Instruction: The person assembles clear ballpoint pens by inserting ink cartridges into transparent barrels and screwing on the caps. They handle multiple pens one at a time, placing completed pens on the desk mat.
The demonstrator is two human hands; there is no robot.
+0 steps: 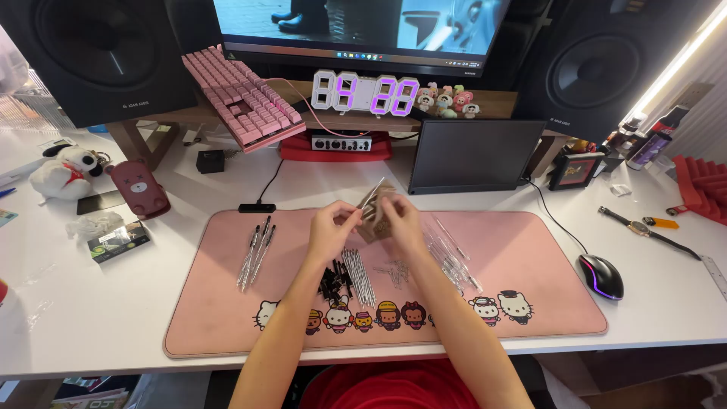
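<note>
Gripping a small brown cardboard packet [376,220] at frame centre, left hand [332,231] and right hand [400,223] pinch it together. Its long axis tilts up-right, above the clear pen barrels [452,257].

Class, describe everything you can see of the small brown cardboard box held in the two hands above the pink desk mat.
The small brown cardboard box looks like plain, unprinted card, with one flap lifted at its upper end, so it appears open. It is held tilted above the pink desk mat, not resting on it. The left hand pinches its left side, and the right hand grips its right side and partly covers it. Its contents cannot be seen.
</note>
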